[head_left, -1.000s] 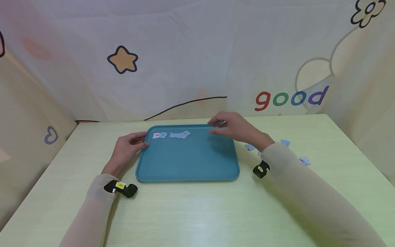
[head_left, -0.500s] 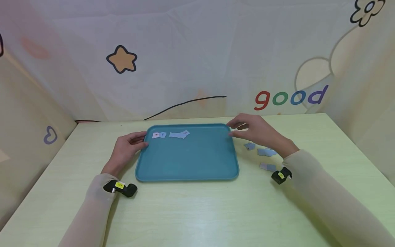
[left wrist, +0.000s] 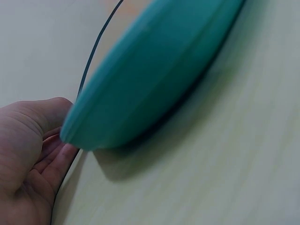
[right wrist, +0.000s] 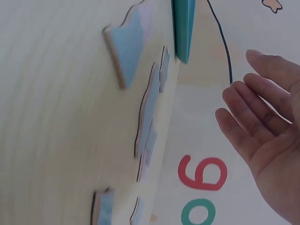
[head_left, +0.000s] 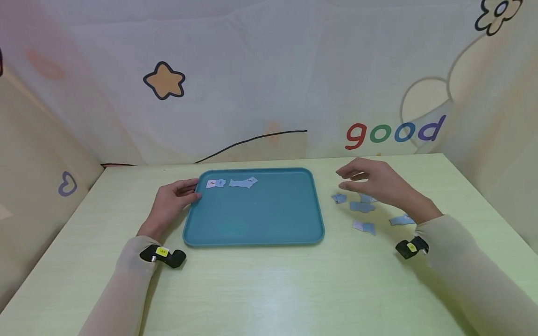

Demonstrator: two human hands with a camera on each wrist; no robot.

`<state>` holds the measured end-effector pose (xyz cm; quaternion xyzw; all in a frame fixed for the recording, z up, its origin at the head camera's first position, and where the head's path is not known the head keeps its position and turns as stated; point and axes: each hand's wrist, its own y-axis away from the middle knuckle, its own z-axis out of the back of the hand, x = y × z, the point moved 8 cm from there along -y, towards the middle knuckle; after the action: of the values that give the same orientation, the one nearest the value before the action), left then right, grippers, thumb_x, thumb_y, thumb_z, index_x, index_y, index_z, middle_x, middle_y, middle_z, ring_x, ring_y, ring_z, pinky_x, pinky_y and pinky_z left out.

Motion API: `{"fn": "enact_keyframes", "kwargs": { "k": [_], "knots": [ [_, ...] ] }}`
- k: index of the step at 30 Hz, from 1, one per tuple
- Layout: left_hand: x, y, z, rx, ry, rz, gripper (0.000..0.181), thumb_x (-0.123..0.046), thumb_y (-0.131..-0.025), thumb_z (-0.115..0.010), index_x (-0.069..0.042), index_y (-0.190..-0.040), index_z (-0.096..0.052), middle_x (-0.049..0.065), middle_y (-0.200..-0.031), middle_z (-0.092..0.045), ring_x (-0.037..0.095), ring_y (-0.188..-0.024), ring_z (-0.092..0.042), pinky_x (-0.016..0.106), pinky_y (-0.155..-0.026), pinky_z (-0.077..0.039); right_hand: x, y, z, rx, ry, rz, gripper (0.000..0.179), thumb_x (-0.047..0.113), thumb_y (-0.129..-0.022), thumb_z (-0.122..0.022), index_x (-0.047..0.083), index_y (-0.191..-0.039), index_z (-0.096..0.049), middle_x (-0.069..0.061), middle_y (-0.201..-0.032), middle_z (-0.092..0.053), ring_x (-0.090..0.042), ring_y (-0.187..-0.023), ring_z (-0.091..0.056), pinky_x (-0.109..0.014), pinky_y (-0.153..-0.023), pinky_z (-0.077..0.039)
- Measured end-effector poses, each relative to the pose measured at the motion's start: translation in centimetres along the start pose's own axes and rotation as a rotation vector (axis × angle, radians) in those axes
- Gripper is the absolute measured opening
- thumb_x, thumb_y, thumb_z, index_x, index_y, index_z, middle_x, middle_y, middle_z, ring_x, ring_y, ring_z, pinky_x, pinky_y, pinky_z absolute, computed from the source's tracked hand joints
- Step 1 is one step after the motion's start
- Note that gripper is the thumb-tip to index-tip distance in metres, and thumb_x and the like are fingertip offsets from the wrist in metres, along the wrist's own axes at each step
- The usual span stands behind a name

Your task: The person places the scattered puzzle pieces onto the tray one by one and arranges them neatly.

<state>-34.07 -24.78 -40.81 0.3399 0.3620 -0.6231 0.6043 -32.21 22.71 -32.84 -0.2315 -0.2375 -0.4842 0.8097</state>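
Observation:
My left hand point(head_left: 168, 205) holds the left rim of a blue-green tray point(head_left: 256, 219), fingers and thumb at its edge. In the left wrist view the tray's corner point(left wrist: 84, 126) sits between thumb and fingers. Two flat pale-blue puzzle pieces lie near the tray's back edge: a pink-and-blue one point(head_left: 215, 184) and a longer one point(head_left: 243, 182). Right of the tray, my right hand point(head_left: 380, 182) hovers with loosely bent fingers, holding nothing. Below it lie several more pieces, among them a small one point(head_left: 338, 199), a wavy one point(head_left: 362, 206) and a two-toned one point(head_left: 364, 227).
A pale wooden table point(head_left: 269, 289) carries everything. Behind it hangs a printed cloth point(head_left: 252, 84) with a star and the word "good". Another piece point(head_left: 402, 220) lies partly hidden by my right wrist. Each wrist wears a black camera point(head_left: 412, 247).
My right hand has moved right, from above the tray's back right corner to above the loose pieces, uncovering several of them. The left hand and the tray stay where they were.

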Motion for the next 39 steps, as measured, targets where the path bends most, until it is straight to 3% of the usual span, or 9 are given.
{"fn": "enact_keyframes", "kwargs": {
  "k": [8, 12, 16, 28, 39],
  "knots": [
    [0.2, -0.2, -0.1, -0.005, 0.019, 0.001, 0.050, -0.008, -0.102, -0.072, 0.000, -0.150, -0.058, 0.022, -0.145, -0.062, 0.035, -0.134, -0.061, 0.042, -0.111, -0.051, -1.7, 1.7, 1.1, -0.015, 0.037, -0.042, 0.039, 0.023, -0.100, -0.078, 0.002, -0.133, -0.070, -0.014, -0.129, -0.070, -0.031, -0.118, -0.068, -0.051, -0.104, -0.056],
    [0.3, -0.2, -0.1, -0.004, 0.022, -0.001, 0.050, -0.008, -0.102, -0.072, 0.000, -0.150, -0.058, 0.022, -0.145, -0.063, 0.035, -0.134, -0.061, 0.041, -0.111, -0.051, -2.2, 2.3, 1.5, -0.008, 0.027, -0.063, 0.039, 0.022, -0.100, -0.078, 0.002, -0.132, -0.070, -0.014, -0.128, -0.071, -0.032, -0.117, -0.070, -0.027, -0.097, -0.059],
    [0.4, -0.2, -0.1, -0.003, 0.016, 0.006, 0.051, -0.009, -0.103, -0.072, -0.001, -0.151, -0.058, 0.022, -0.145, -0.063, 0.034, -0.134, -0.061, 0.042, -0.112, -0.050, -2.8, 2.5, 1.5, 0.008, 0.001, -0.084, 0.038, 0.020, -0.099, -0.079, 0.001, -0.131, -0.071, -0.016, -0.129, -0.071, -0.032, -0.115, -0.070, -0.010, -0.088, -0.052],
    [0.2, 0.0, -0.1, 0.008, 0.004, 0.011, 0.052, -0.010, -0.103, -0.071, 0.000, -0.152, -0.056, 0.023, -0.147, -0.061, 0.036, -0.135, -0.060, 0.044, -0.112, -0.049, -4.3, 2.9, 0.8, 0.068, -0.018, -0.106, 0.033, 0.016, -0.098, -0.080, 0.002, -0.126, -0.073, -0.011, -0.122, -0.075, -0.027, -0.110, -0.071, -0.015, -0.088, -0.054],
    [0.2, 0.0, 0.0, 0.008, -0.004, 0.000, 0.052, -0.011, -0.103, -0.072, -0.001, -0.152, -0.056, 0.023, -0.147, -0.061, 0.036, -0.134, -0.061, 0.044, -0.112, -0.049, -5.0, 3.3, 0.1, 0.127, 0.041, -0.117, 0.034, 0.020, -0.096, -0.082, 0.005, -0.126, -0.076, -0.003, -0.115, -0.077, -0.022, -0.105, -0.069, -0.024, -0.088, -0.056]
  ]
}}
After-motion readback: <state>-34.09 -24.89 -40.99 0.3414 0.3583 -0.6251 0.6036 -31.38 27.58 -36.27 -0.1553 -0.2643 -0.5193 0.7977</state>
